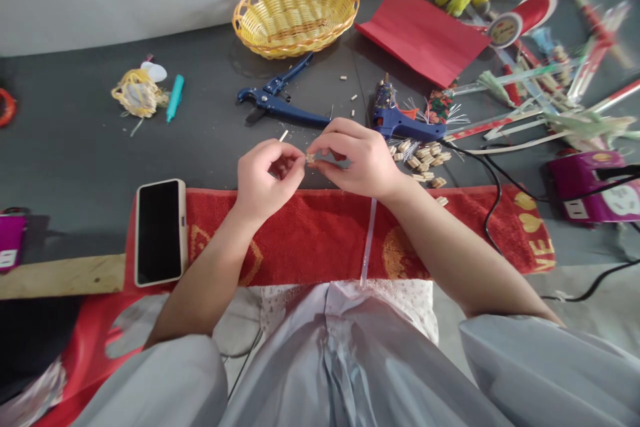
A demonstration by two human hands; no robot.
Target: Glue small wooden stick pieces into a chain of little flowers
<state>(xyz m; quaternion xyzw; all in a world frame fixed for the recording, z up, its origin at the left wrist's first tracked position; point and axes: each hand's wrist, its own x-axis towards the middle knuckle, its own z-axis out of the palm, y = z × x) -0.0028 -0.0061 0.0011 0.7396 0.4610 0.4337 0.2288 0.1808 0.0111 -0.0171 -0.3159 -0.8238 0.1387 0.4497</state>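
My left hand [271, 177] and my right hand [359, 157] meet over the table's front part, fingertips pinched together. Between them is a small beige cluster of short stick pieces [310, 158], pinched from the right and touched by the left fingertips. A thin pale stick [283, 135] shows just beyond the left fingers; whether they hold it I cannot tell. Beside my right hand lie a pile of similar beige clusters [425, 159] and a blue glue gun [407, 121]. Blue-handled cutters [283, 97] lie ahead, with a few loose cut pieces [353, 97] nearby.
A yellow wicker basket [295, 10] and red sheet [423, 33] stand at the back. Ribbon spool [523, 19], straws and a purple box [595, 187] crowd the right. A phone [160, 232] and a clear glue stick [369, 240] lie on the red towel [310, 233]. Black cables trail at right.
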